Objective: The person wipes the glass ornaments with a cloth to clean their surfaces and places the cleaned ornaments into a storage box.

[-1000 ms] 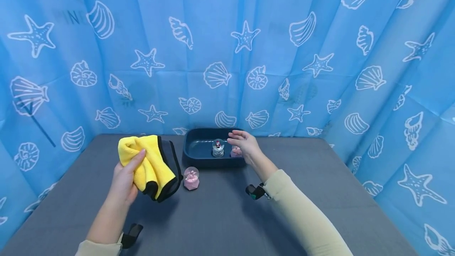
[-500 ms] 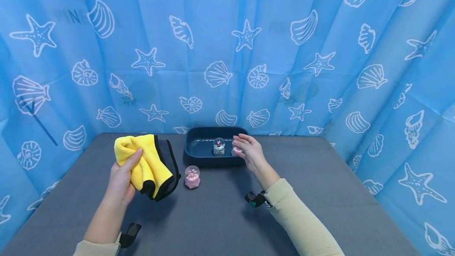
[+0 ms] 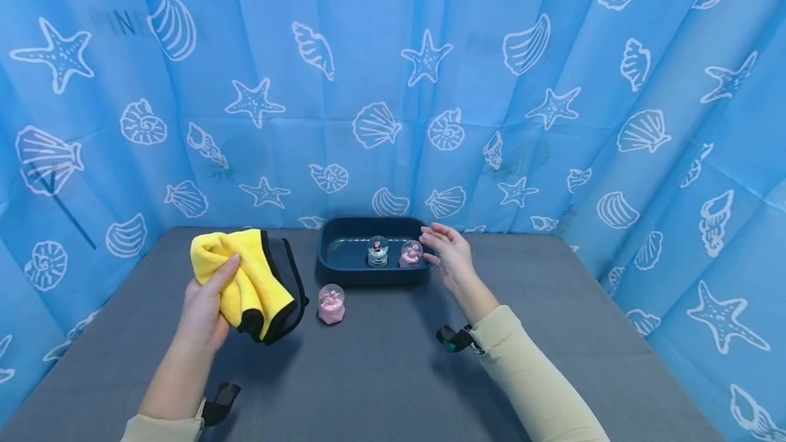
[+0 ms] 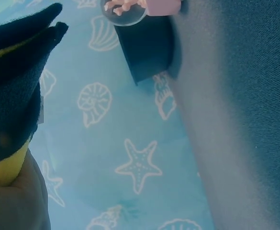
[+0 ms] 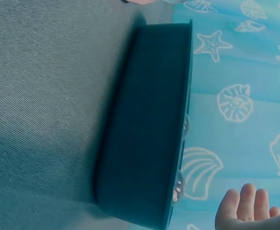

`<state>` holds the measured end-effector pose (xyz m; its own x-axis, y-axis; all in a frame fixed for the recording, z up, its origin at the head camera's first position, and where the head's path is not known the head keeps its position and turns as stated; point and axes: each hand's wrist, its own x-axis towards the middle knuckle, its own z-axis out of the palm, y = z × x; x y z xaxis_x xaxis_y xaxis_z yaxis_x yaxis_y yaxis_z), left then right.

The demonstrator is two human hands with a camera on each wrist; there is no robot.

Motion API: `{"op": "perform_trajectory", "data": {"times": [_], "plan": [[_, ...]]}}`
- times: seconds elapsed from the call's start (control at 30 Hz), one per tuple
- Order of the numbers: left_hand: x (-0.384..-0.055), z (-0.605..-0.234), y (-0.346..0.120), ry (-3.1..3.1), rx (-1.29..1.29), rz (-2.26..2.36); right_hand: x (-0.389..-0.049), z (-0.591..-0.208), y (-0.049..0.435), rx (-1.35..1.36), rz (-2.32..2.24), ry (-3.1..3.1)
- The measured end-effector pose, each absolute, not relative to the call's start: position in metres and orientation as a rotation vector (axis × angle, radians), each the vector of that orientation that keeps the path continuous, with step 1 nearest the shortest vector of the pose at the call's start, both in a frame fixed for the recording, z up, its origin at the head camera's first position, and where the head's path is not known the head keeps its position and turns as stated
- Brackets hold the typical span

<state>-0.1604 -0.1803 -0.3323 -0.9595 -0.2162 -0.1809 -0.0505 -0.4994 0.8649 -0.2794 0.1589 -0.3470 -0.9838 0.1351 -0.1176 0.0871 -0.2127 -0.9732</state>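
container: one dark blue tray [image 3: 368, 277], rectangular with rounded corners, set at the far edge of the worktop [image 3: 368, 374], near the middle of that edge. contents: two small globes, both upright. the white-based globe [image 3: 377, 253], with a red and dark figure under its clear dome, is near the tray's front wall, right of the tray's middle. the pink globe in the tray [image 3: 411, 255] is beside it, toward the near right corner. in the right wrist view both domes show above the rim.

outside the container: a second pink globe [image 3: 331, 306] stands upright on the worktop, just in front of the tray's near left corner. the left wrist view shows it only in part.

left hand [image 3: 205, 309]: grip pinching a yellow and grey cloth [image 3: 248, 285] with black edging between thumb and fingers. the cloth is bunched, raised over the worktop's left half, and well left of the tray.

right hand [image 3: 453, 259]: grip spread, fingers loosely bent and holding nothing, beside the tray's right end and apart from the rim.

backdrop: a blue curtain [image 3: 393, 74] with white shells and starfish, behind the far edge.
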Motion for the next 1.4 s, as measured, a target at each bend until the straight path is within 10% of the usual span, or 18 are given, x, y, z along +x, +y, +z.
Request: {"op": "perform_trajectory", "data": {"times": [1.4], "plan": [[-0.168,-0.335,-0.188,-1.444,0.379,-2.594,-0.255,-0.410,0.073,0.232,2.517,-2.674]]}}
